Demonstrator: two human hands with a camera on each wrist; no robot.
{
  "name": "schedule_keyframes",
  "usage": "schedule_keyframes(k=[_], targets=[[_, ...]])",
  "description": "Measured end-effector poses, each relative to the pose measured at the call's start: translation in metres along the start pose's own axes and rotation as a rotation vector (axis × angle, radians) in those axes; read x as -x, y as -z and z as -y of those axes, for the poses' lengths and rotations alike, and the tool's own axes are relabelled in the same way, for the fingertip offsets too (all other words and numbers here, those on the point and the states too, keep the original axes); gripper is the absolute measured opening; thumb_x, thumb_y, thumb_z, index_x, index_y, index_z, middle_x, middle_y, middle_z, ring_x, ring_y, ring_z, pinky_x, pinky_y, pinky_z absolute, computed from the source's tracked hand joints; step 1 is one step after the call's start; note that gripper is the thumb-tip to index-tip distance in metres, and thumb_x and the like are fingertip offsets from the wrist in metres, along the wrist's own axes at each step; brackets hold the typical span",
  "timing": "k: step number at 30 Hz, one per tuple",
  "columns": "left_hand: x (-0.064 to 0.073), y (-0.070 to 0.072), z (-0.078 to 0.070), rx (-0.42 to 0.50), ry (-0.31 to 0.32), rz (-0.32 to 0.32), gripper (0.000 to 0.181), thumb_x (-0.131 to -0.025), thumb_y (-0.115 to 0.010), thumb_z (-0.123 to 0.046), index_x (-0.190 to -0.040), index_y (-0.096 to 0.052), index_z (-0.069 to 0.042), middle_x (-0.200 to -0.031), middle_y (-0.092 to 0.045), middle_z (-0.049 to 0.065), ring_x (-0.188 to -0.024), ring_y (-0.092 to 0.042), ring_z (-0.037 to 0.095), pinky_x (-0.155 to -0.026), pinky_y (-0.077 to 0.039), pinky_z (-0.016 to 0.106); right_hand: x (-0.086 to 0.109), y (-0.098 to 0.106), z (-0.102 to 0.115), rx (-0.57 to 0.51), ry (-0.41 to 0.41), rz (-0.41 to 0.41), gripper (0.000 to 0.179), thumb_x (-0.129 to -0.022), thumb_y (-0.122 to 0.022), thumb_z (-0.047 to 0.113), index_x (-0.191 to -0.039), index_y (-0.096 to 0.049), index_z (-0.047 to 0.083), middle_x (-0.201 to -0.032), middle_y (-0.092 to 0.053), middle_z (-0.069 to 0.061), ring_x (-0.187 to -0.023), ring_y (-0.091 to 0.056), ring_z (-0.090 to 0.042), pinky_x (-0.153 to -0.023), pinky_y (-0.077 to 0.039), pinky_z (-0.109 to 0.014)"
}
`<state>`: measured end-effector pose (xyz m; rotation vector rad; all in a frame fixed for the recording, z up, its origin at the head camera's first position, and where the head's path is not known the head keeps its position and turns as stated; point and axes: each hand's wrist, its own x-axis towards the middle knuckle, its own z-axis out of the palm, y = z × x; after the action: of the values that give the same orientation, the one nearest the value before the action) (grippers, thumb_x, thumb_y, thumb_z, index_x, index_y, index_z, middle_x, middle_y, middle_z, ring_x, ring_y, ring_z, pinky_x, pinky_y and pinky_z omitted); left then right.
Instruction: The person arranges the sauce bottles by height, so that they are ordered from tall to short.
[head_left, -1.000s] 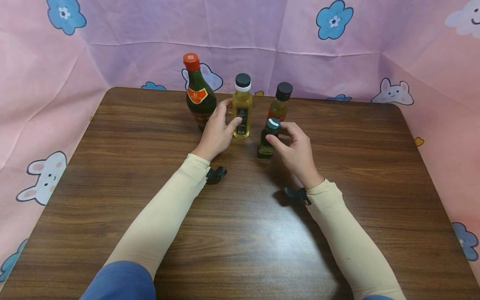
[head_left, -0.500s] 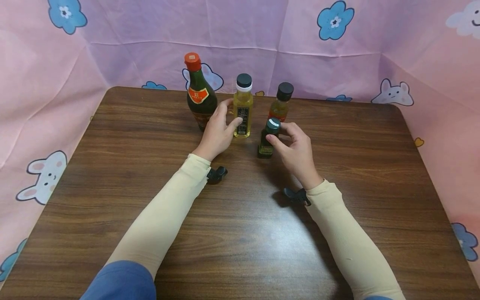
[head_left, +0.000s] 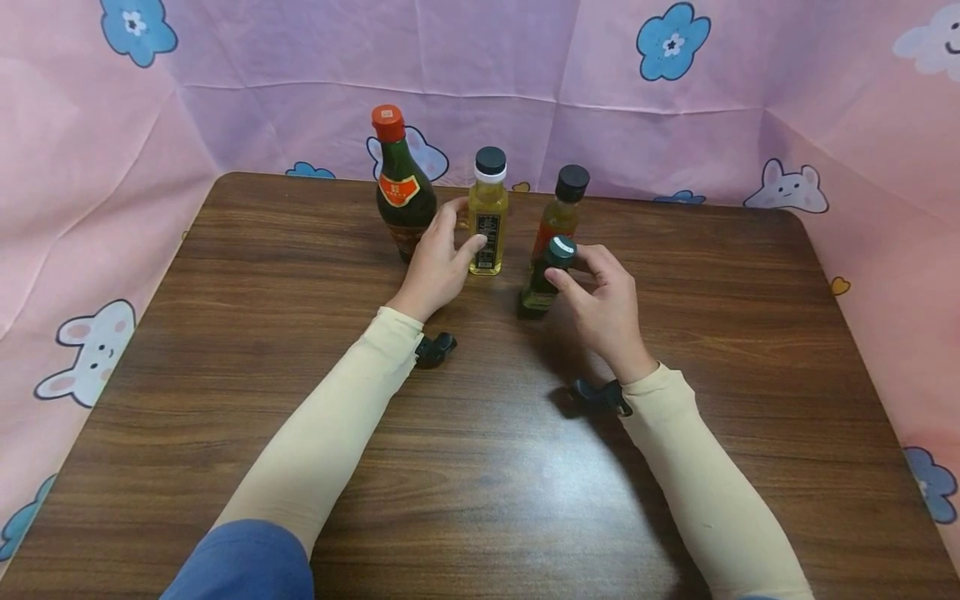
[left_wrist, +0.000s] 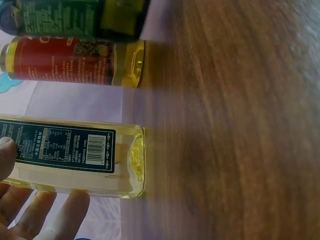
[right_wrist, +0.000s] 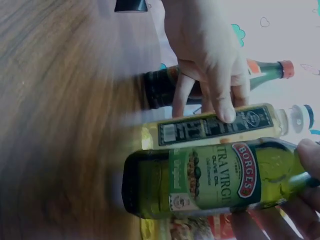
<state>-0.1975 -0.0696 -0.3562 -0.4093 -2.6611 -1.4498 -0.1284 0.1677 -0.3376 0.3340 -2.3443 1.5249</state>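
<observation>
My right hand pinches a small green olive oil bottle near its dark cap, thumb on one side and fingers on the other. That bottle leans to the right in the head view; whether its base touches the table I cannot tell. My left hand grips a clear bottle of yellow oil with a black label, its thumb on the front and fingers behind. This bottle stands upright. Just behind the olive oil bottle is a red-labelled oil bottle with a black cap, partly hidden in the head view.
A tall dark green bottle with a red cap stands left of the yellow oil, partly behind my left hand. Everything stands near the back of a brown wooden table. Pink patterned cloth hangs around the table's back and sides.
The olive oil bottle has tipped from nearly upright toward the right, its cap moving right with my right hand. My left hand keeps its hold on the yellow oil bottle.
</observation>
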Motion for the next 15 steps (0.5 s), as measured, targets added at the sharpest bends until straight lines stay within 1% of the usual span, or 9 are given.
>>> schedule_keyframes(k=[4, 7, 11, 13, 15], targets=[[0.0, 0.0, 0.001, 0.0, -0.002, 0.0, 0.059, -0.107, -0.059, -0.028, -0.158, -0.034, -0.011, -0.156, -0.044, 0.009, -0.136, -0.049, 0.025, -0.11, -0.043, 0.044, 0.0, 0.01, -0.001, 0.016, 0.008, -0.02, 0.028, -0.093, -0.078, 0.012, -0.119, -0.074, 0.002, -0.108, -0.068, -0.009, -0.11, -0.068, -0.018, -0.096, -0.055, -0.034], [0.0, -0.001, 0.001, -0.002, -0.003, 0.001, 0.059, -0.107, -0.059, -0.028, -0.158, -0.033, -0.011, -0.156, -0.044, 0.009, -0.136, -0.049, 0.025, -0.11, -0.043, 0.044, 0.0, 0.018, -0.003, 0.005, 0.009, -0.049, 0.027, -0.094, -0.077, 0.009, -0.118, -0.073, -0.001, -0.108, -0.068, -0.008, -0.11, -0.067, -0.014, -0.099, -0.055, -0.036], [0.0, -0.001, 0.001, -0.004, -0.004, 0.001, 0.059, -0.107, -0.059, -0.027, -0.158, -0.033, -0.011, -0.156, -0.044, 0.009, -0.136, -0.049, 0.025, -0.111, -0.043, 0.043, -0.002, 0.03, -0.009, -0.038, 0.005, -0.095, 0.026, -0.094, -0.076, 0.004, -0.117, -0.072, -0.005, -0.106, -0.066, -0.001, -0.108, -0.064, -0.009, -0.099, -0.055, -0.032], [0.0, -0.001, 0.001, -0.004, -0.003, 0.003, 0.059, -0.107, -0.059, -0.027, -0.158, -0.033, -0.011, -0.156, -0.044, 0.009, -0.136, -0.048, 0.024, -0.111, -0.042, 0.043, -0.003, 0.036, -0.013, -0.037, 0.002, -0.117, 0.026, -0.094, -0.076, 0.003, -0.117, -0.072, -0.005, -0.106, -0.065, 0.003, -0.108, -0.064, -0.008, -0.1, -0.054, -0.028], [0.0, 0.0, 0.001, -0.002, -0.003, 0.003, 0.059, -0.106, -0.059, -0.028, -0.158, -0.034, -0.011, -0.156, -0.044, 0.009, -0.137, -0.048, 0.024, -0.112, -0.042, 0.043, -0.005, 0.041, -0.016, -0.024, -0.004, -0.134, 0.026, -0.094, -0.075, 0.004, -0.118, -0.072, -0.005, -0.106, -0.064, 0.005, -0.108, -0.064, -0.007, -0.1, -0.053, -0.026]])
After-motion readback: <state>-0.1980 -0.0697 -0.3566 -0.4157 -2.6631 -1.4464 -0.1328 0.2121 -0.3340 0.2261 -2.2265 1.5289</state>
